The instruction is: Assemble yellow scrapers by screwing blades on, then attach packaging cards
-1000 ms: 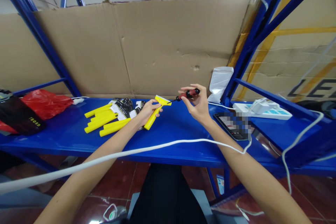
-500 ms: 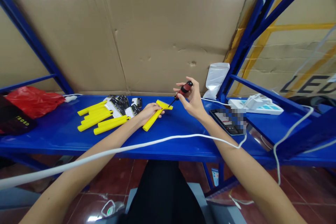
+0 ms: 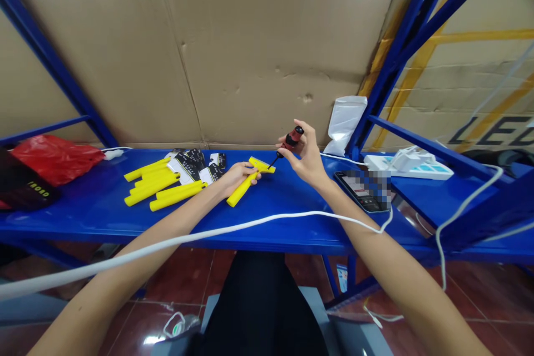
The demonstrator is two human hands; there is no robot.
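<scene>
My left hand [image 3: 241, 176] is closed around the neck of a yellow T-shaped scraper [image 3: 242, 190], keeping it on the blue shelf top. In my right hand [image 3: 307, 157] is a screwdriver [image 3: 294, 138] with a red and black handle, gripped between thumb and fingers. Its dark shaft slants down to the left, and the tip meets the scraper's wide head; any screw there is too small to make out. Left of my left hand lie several more yellow scrapers [image 3: 152, 188], with black and white printed cards [image 3: 189, 167] at their heads.
A white cable [image 3: 267, 219] runs across in front of both forearms. Right of my right hand are a phone [image 3: 362, 190] and a white power strip [image 3: 411, 167]. A red plastic bag [image 3: 56, 158] sits at the left, and a cardboard sheet [image 3: 267, 61] stands behind.
My right hand's fingers have shifted slightly around the screwdriver handle, which has tipped a little. The scraper and my left hand keep their place; the whole view has moved marginally.
</scene>
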